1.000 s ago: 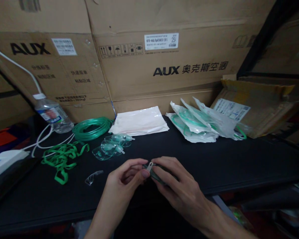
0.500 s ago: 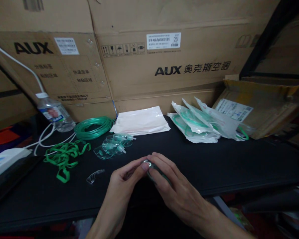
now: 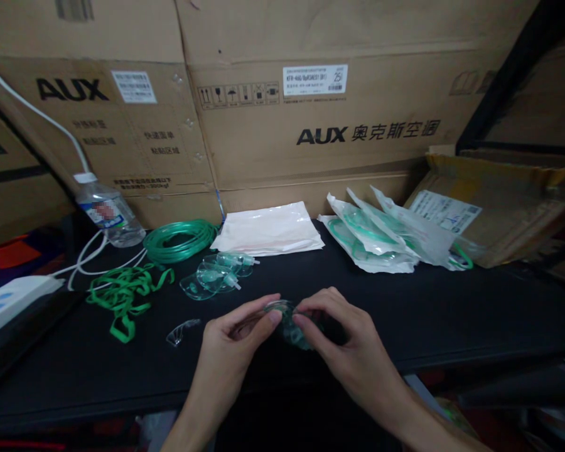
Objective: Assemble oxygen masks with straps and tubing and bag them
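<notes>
A translucent green oxygen mask [image 3: 297, 333] is between my two hands, just above the table's front edge. My left hand [image 3: 247, 329] pinches its left side with thumb and fingers. On the other side my right hand [image 3: 341, 333] grips the upper right rim between thumb and forefinger. Part of the mask is hidden by the fingers. More clear green masks [image 3: 216, 276] lie in a small group beyond my left hand. Left of that hand rests a small clear plastic piece [image 3: 182, 333], seemingly fan-shaped.
Green elastic straps [image 3: 122, 298] lie tangled at the left, near coiled green tubing [image 3: 181, 240]. Behind are white bags [image 3: 269, 229], packed masks in pouches [image 3: 371, 235] and a plastic bottle [image 3: 108, 210]. A power strip [image 3: 16, 301] is far left; cardboard boxes [image 3: 245, 144] wall the back.
My right hand has drawn back to the right and its fingers have curled into a pinch, uncovering more of the mask. The view has shifted slightly.
</notes>
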Available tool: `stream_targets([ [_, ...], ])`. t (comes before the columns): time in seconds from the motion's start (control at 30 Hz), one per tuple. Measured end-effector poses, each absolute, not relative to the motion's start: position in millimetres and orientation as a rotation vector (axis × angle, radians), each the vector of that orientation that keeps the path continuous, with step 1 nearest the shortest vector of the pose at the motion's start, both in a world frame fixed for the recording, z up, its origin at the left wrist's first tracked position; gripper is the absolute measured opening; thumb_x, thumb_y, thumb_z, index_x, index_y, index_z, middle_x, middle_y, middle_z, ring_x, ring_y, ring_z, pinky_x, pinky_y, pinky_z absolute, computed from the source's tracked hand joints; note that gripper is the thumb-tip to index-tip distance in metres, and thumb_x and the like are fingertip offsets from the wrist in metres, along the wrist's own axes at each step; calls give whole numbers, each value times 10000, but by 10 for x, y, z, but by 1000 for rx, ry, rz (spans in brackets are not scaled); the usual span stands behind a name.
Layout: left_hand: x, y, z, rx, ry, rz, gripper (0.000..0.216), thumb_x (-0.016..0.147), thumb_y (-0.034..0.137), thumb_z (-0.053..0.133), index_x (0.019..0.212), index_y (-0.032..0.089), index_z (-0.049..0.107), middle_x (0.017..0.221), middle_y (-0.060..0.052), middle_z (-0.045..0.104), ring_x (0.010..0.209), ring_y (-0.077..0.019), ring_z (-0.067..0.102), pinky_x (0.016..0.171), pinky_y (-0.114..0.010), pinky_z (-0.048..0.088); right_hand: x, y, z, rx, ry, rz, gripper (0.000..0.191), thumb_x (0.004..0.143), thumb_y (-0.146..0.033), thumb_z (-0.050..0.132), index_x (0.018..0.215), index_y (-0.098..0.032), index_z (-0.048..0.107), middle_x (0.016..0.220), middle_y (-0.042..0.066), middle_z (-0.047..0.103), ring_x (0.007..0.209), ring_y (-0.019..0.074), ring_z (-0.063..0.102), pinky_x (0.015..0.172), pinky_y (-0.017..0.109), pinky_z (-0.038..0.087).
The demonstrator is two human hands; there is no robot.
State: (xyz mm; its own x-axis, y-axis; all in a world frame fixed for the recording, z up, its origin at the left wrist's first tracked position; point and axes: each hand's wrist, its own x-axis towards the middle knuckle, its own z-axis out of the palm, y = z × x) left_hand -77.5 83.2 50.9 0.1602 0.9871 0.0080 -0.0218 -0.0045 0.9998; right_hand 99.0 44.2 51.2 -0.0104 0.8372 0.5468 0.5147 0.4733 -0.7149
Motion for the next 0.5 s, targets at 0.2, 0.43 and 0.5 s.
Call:
stream_targets([
  [0.2, -809, 864, 459, 1310, 1091, 1095, 422, 754, 374, 826, 1134, 195, 788, 1039, -71, 810, 995, -275, 769, 920, -344, 617, 946, 528, 516, -1228, -1588, 556, 86, 897, -173, 683, 873, -198, 761, 752, 6, 705, 652, 156, 555, 607, 280, 422],
  [0.43, -828, 867, 454, 1313, 1058, 1050, 340, 838, 436, 761, 1115, 241, 796, 1147, -45, 785, 1133, -247, 720, 1034, -301, 537, 942, 567, 479, -1280, -1425, 670, 107, 849, -240, 705, 801, -199, 791, 665, -4, 676, 583, 141, 464, 540, 279, 361],
  [0.5, -830, 859, 455, 1292, 1055, 1047, 345, 820, 443, 782, 1100, 242, 802, 1129, -45, 792, 1124, -256, 723, 1036, -310, 536, 950, 581, 460, -1264, -1383, 763, 132, 853, -282, 710, 817, -202, 807, 668, -1, 674, 598, 145, 470, 547, 282, 367],
])
